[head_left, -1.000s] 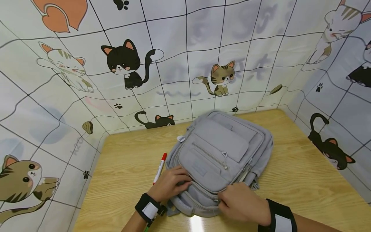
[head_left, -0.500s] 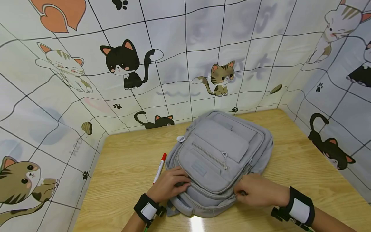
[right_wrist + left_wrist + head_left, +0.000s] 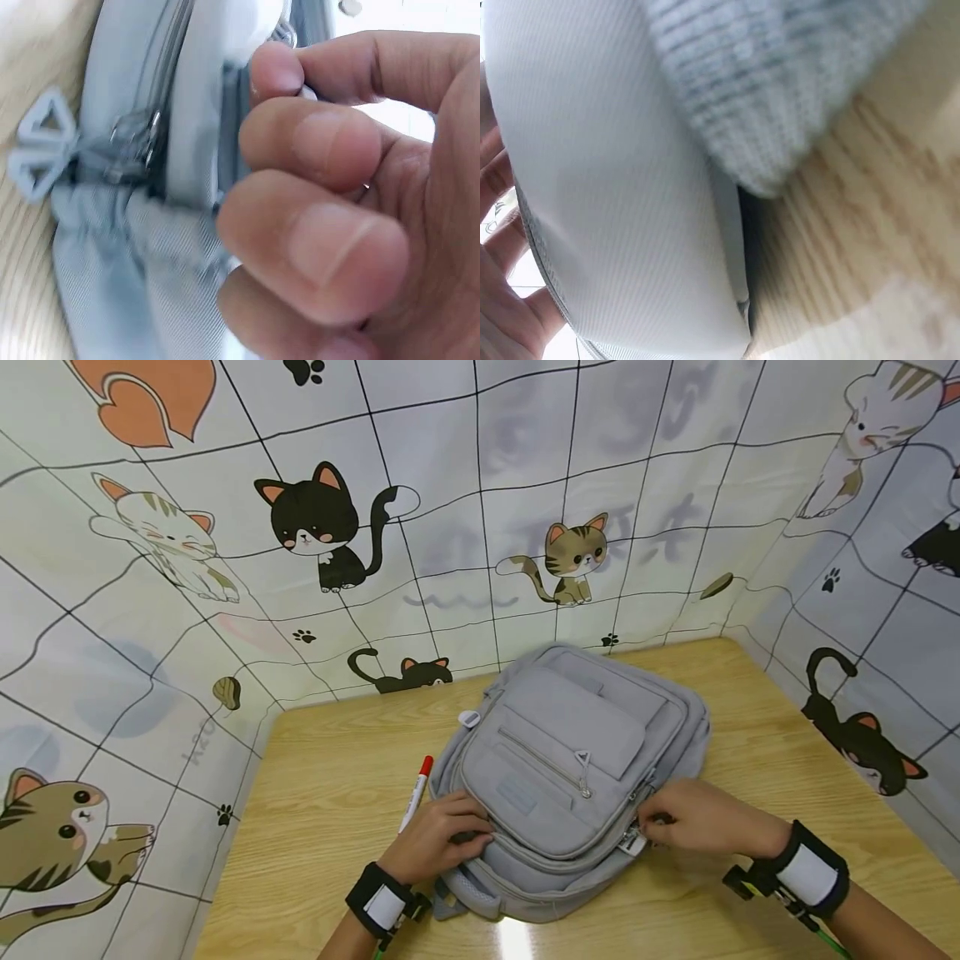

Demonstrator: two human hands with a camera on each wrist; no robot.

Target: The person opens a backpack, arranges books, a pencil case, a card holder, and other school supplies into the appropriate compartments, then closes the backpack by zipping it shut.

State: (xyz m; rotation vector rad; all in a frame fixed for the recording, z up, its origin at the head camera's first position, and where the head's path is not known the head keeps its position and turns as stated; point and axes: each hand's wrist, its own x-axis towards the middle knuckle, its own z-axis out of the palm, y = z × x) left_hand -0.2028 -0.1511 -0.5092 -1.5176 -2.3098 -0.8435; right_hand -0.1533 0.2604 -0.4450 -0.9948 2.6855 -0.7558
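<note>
A grey backpack (image 3: 555, 760) lies front side up on the wooden table. On its lower left edge rests my left hand (image 3: 438, 839), fingers loosely bent over the front; the left wrist view shows those fingers beyond the bag's smooth side. My right hand (image 3: 705, 818) is at the lower right side of the bag, its fingers curled in a pinch. Between its fingertips is a zipper pull, mostly hidden, with a bit of metal showing by them in the right wrist view. A butterfly-shaped zipper pull (image 3: 45, 142) hangs free from another zipper beside that hand.
A white marker with a red cap (image 3: 416, 789) lies left of the backpack. A padded mesh strap (image 3: 787, 82) sticks out under the bag near my left wrist. Cat-patterned cloth walls (image 3: 450, 560) border the table (image 3: 322, 777) at the back and sides.
My right hand has moved from the bag's bottom edge rightward and up round its lower right corner, along the zipper. My left hand has stayed on the bag.
</note>
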